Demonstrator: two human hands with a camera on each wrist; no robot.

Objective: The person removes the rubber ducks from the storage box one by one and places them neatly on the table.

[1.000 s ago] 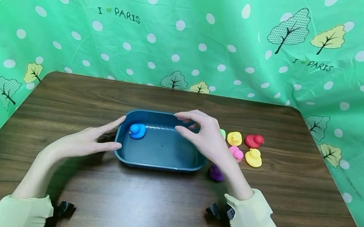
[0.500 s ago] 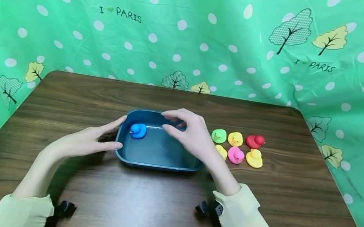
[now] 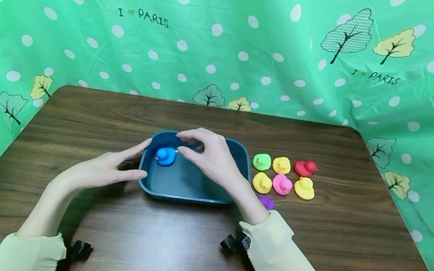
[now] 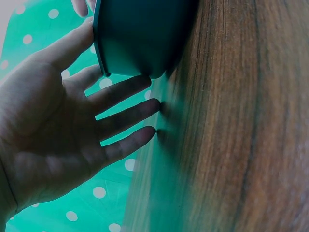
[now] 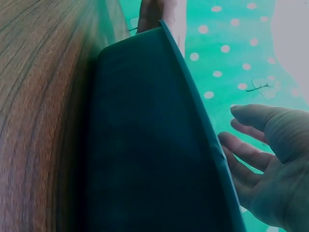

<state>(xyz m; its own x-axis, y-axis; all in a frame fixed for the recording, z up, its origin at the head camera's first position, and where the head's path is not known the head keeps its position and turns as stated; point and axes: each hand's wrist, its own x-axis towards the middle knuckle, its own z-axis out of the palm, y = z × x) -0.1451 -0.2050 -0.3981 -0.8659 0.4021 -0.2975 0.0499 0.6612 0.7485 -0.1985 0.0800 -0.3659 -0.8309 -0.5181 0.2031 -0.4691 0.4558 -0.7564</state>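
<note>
A dark blue plastic tray [image 3: 187,187] stands on the table, with one blue rubber duck [image 3: 165,156] inside at its left end. My left hand [image 3: 103,167] rests against the tray's left end, thumb and fingers spread; the left wrist view shows those fingers [image 4: 128,118] straight beside the tray wall [image 4: 140,38]. Over the tray hovers my right hand [image 3: 213,156], its thumb and fingers apart and holding nothing, fingertips just right of the blue duck. In the right wrist view this right hand [image 5: 268,164] shows above the rim, beyond the tray's side [image 5: 140,135].
Right of the tray lie several rubber ducks: green [image 3: 261,162], red [image 3: 304,169], pink [image 3: 282,184] and a few yellow ones, such as the yellow duck [image 3: 304,188]. A purple duck [image 3: 265,203] is partly hidden by my right arm. A green dotted curtain [image 3: 232,38] hangs behind the table.
My right hand has moved left across the tray toward the blue duck, uncovering more of the ducks on the right. My left hand and the tray have stayed in place.
</note>
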